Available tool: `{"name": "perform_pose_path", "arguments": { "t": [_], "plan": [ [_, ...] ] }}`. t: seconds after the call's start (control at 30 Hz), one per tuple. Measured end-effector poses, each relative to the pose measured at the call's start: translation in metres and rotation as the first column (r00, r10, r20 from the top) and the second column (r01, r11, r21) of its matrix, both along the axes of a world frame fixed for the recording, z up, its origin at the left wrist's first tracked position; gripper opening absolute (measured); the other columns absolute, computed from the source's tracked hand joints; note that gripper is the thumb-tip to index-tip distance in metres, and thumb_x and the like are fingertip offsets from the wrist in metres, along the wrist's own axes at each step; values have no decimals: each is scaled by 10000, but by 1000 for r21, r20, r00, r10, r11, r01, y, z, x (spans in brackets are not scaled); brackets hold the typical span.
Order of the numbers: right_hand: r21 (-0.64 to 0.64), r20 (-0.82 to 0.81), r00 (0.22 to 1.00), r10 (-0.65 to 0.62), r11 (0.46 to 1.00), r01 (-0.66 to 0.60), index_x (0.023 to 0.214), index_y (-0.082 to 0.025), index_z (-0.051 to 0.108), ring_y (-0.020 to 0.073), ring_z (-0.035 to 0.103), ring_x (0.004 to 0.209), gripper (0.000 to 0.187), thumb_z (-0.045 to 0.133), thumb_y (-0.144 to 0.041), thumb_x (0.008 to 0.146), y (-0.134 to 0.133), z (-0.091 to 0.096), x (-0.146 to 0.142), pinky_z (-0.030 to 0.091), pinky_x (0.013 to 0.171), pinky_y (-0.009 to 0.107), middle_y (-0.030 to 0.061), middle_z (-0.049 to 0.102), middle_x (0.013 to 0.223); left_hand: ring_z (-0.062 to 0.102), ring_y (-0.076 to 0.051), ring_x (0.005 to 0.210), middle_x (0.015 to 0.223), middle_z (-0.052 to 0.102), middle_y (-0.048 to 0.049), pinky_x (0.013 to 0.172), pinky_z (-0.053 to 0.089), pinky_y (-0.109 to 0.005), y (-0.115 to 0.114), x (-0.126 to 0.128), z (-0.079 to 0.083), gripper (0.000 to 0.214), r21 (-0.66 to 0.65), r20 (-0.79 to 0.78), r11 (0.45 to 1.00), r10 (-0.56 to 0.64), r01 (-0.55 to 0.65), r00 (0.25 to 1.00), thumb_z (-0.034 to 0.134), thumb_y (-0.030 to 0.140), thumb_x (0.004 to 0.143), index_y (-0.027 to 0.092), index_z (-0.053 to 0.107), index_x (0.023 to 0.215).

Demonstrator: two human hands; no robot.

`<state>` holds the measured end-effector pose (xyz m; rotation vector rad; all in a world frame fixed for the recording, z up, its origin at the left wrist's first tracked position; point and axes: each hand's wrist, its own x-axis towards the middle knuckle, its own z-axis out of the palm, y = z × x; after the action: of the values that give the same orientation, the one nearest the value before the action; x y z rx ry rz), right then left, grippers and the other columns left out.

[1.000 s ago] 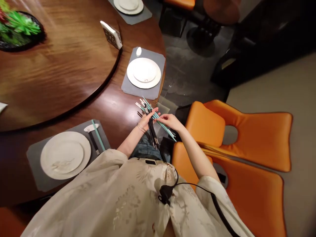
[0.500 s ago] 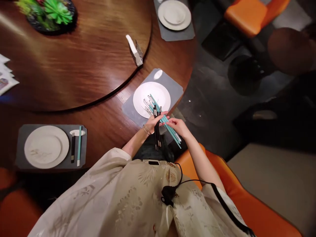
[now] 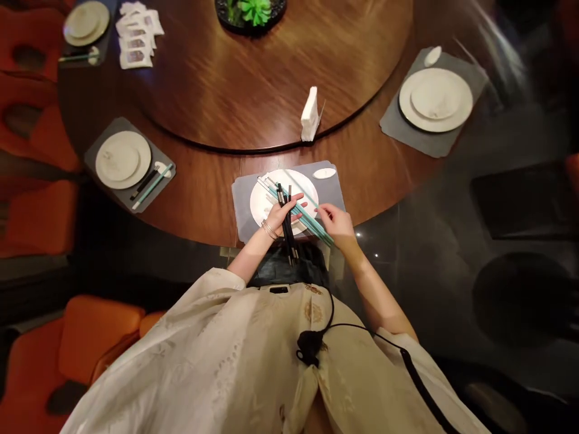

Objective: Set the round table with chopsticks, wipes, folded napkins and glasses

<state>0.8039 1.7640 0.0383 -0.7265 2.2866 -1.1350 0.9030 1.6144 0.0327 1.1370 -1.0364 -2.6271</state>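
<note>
My left hand (image 3: 277, 218) grips a mixed bundle: short black chopsticks (image 3: 290, 244) and longer teal chopsticks (image 3: 313, 225) with pale ends, fanned across each other. Its thumb lies over the black ones, and some fingers stretch out to the right. My right hand (image 3: 338, 224), just right of the bundle, is pinched on a single teal chopstick (image 3: 302, 188), blurred and set apart from the others. Beneath both hands lies a white plate (image 3: 257, 211) on a grey placemat (image 3: 241, 202). A small white chopstick rest (image 3: 324, 173) sits at the mat's upper right.
A left setting has a plate (image 3: 116, 160), a black chopstick set (image 3: 145, 184) and a teal chopstick set (image 3: 154, 185). Another plate (image 3: 436, 99) stands at right. The turntable (image 3: 253, 90) carries a napkin holder (image 3: 310, 117), a plant (image 3: 256, 11) and white packets (image 3: 138, 39). Orange chairs (image 3: 104, 325) stand lower left.
My view has turned and now squarely faces the setting. My right hand has drawn slightly away from the bundle, with one teal chopstick apart from the rest. My left hand keeps its hold.
</note>
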Motion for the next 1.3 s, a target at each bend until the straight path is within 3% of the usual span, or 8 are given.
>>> {"name": "perform_pose_path", "arguments": {
  "t": [0.1,0.3,0.4,0.63,0.8,0.97,1.17,1.3],
  "plan": [
    [-41,-38,998,-45,998,44,872,-186,670,151,508,637,364,495,-504,847,9,5,-32,378,629,267,15,590,669,596,-219,1207,1361,587,-69,863,543,-229,5,-2,1,202,-19,6,990,139,-139,990,580,171,895,174,731,1030],
    [-117,375,925,-58,987,109,731,-213,551,86,279,438,436,573,-648,754,27,-6,-70,230,428,231,-70,312,508,606,-205,1183,1358,588,-64,847,539,-216,6,-1,-1,243,-54,58,966,255,-252,965,593,123,854,175,725,1051],
    [-158,409,912,-47,980,122,750,-210,559,73,247,428,436,582,-645,750,29,-9,-73,209,409,220,-81,274,507,628,-188,1131,1341,600,-82,840,534,-220,8,-5,-3,282,-73,68,968,244,-239,967,591,83,817,162,722,1054],
    [-245,146,988,48,970,-11,1359,-290,419,90,460,473,509,423,-484,889,12,20,-90,378,434,242,31,625,876,644,-198,1088,1284,640,-99,765,523,-220,10,-18,-2,286,-81,-3,991,109,-109,994,574,97,816,154,716,1059],
    [-274,84,982,167,952,-139,1229,-254,565,196,691,869,439,367,-442,886,-2,52,-113,541,632,295,116,578,1310,656,-199,1064,1256,653,-111,750,520,-223,0,-23,4,310,-66,-50,993,97,-100,994,580,92,799,145,711,1075],
    [-262,9,969,245,936,-234,1140,-231,632,215,685,975,348,498,-322,832,-23,53,-113,560,789,353,88,639,1248,667,-192,1046,1243,657,-112,793,519,-233,-12,-23,8,289,-42,-46,992,114,-116,992,597,81,785,145,719,1039],
    [127,-383,827,412,910,-395,1092,-213,670,213,655,972,283,492,-259,877,-49,33,-107,506,816,333,88,696,1141,679,-185,1010,1257,650,-105,794,526,-242,-23,-17,3,262,-19,-66,992,125,-127,990,629,92,777,160,723,1012],
    [417,-592,703,393,896,-151,897,-167,708,232,620,851,337,458,-391,929,-60,34,-125,422,659,286,136,696,853,674,-191,1017,1268,647,-114,744,523,-228,-30,-10,0,275,-31,-80,994,103,-106,991,624,99,774,157,722,1024]
  ]
}}
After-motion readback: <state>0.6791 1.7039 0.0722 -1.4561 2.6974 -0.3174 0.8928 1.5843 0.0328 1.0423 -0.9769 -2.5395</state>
